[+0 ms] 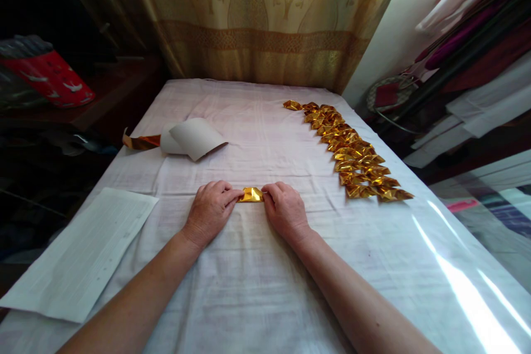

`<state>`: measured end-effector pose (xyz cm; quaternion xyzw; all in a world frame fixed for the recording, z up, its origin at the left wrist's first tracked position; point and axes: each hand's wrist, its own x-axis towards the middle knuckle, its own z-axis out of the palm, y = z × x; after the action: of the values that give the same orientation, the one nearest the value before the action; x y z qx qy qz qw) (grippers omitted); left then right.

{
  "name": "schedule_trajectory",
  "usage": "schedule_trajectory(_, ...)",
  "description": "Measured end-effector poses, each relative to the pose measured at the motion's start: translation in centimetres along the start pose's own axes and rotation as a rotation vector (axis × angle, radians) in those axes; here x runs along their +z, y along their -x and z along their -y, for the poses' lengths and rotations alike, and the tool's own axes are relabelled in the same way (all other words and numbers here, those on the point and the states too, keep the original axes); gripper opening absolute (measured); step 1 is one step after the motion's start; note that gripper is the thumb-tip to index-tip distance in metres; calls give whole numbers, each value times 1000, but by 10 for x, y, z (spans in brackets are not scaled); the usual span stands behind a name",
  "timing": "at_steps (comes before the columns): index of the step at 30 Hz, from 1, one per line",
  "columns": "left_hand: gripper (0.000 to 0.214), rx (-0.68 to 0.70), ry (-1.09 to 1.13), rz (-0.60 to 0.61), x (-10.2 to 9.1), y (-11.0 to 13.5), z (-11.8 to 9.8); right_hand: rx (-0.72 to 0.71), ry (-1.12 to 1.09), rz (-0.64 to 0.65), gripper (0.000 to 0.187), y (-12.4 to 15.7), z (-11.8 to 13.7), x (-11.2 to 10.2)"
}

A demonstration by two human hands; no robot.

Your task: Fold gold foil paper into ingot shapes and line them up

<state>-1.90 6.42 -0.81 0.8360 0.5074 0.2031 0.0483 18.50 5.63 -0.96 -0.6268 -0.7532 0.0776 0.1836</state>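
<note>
A small folded piece of gold foil paper point(251, 194) lies on the cloth-covered table between my hands. Its left end is pinched by my left hand point(211, 207), thumb and fingers together. At the other end my right hand point(286, 207) pinches it the same way, fingers curled. The middle of the foil strip shows, shiny and creased; both tips are hidden under my fingers. To the right, several folded gold foil ingots point(348, 149) stand in slanting rows running from the back towards the front.
A curled sheet of white-backed paper point(194, 138) with gold foil point(143, 142) showing sits at the back left. Printed paper point(87, 254) lies at the left edge. A red container point(53, 77) stands on a dark shelf; a patterned curtain point(257, 22) hangs behind the table.
</note>
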Motion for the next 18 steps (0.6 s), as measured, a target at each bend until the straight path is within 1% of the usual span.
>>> schedule_trajectory(3, 22, 15, -14, -27, 1, 0, 1, -10, 2, -22, 26, 2, -1, 1)
schedule_trajectory(4, 23, 20, -19, -31, 1, 0, 1, -33, 1, -31, 28, 3, 0, 1)
schedule_trajectory(6, 23, 27, -29, -34, 2, 0, 1, -123, 11, -23, 35, 6, 4, 1)
schedule_trajectory(8, 22, 31, -43, -34, 2, 0, 0, -226, 37, 42, 44, 9, 10, 2)
schedule_trajectory(10, 23, 37, -62, -26, 1, 0, -1, -275, 60, 143, 52, 10, 16, 3)
schedule_trajectory(13, 26, 50, -94, -3, -1, 0, -2, -249, 82, 250, 57, 11, 19, 3)
schedule_trajectory(18, 26, 47, -118, 5, 0, 1, -2, -151, 127, 289, 59, 14, 12, -5)
